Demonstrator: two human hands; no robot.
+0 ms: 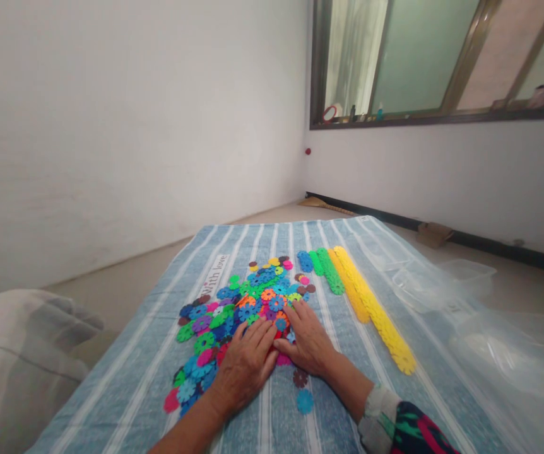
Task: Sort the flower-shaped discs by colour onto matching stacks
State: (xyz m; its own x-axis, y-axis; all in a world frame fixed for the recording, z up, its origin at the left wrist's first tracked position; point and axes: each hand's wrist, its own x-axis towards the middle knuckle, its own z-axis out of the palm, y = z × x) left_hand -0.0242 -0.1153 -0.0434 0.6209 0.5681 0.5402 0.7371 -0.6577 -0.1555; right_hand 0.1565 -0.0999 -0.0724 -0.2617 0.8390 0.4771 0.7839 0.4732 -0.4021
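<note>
A heap of toothed plastic discs, snowflake-type building pieces [248,309] in many colours, lies on the striped cloth. My left hand [248,356] rests on the near side of this heap, fingers stretched forward over the discs. Beside it my right hand [307,337] lies on the heap's right edge with fingers extended; its thumb is near the left hand's. Red discs show between the hands; what lies under the palms is hidden. To the right, overlapping rows are sorted by colour: a long yellow row [385,321], an orange-yellow row [349,285], green rows [330,272] and a short blue row [305,260].
The blue-and-white striped cloth [125,391] covers the table. Clear plastic containers [414,287] and a clear bag [513,359] lie along the right side. A brown disc [301,378] and a blue disc [305,401] lie near my right wrist. Fabric-covered furniture [11,372] stands at left.
</note>
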